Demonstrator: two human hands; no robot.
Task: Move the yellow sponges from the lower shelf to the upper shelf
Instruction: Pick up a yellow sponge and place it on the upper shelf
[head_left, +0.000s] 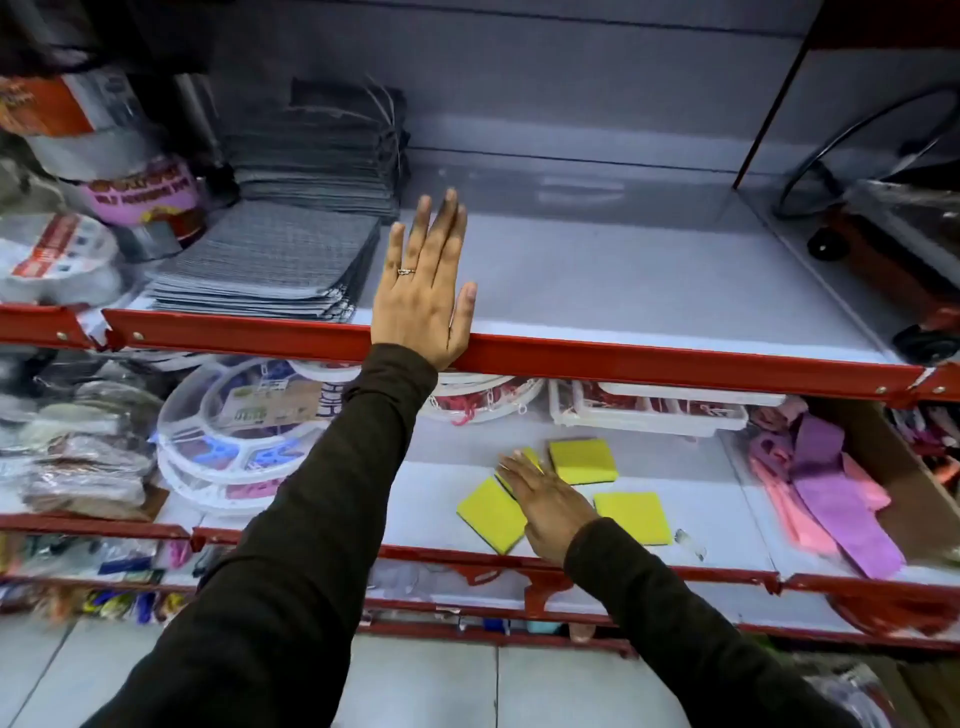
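Several yellow sponges lie flat on the lower shelf (727, 519): one at the left (491, 514), one further back (583, 461), one at the right (635, 517), and one (532, 457) mostly hidden under my fingers. My right hand (545, 504) reaches in over them, fingers spread, its fingertips on the hidden sponge; it grips nothing. My left hand (423, 291) lies flat and open, palm down, over the red front rail of the upper shelf (649, 291), holding nothing.
Stacks of grey cloths (270, 260) and tape rolls (57, 260) fill the upper shelf's left; a red trolley (893, 249) stands at its right. On the lower shelf, round plastic trays (234, 441) sit left, white trays (649, 415) behind, pink and purple items (831, 493) right.
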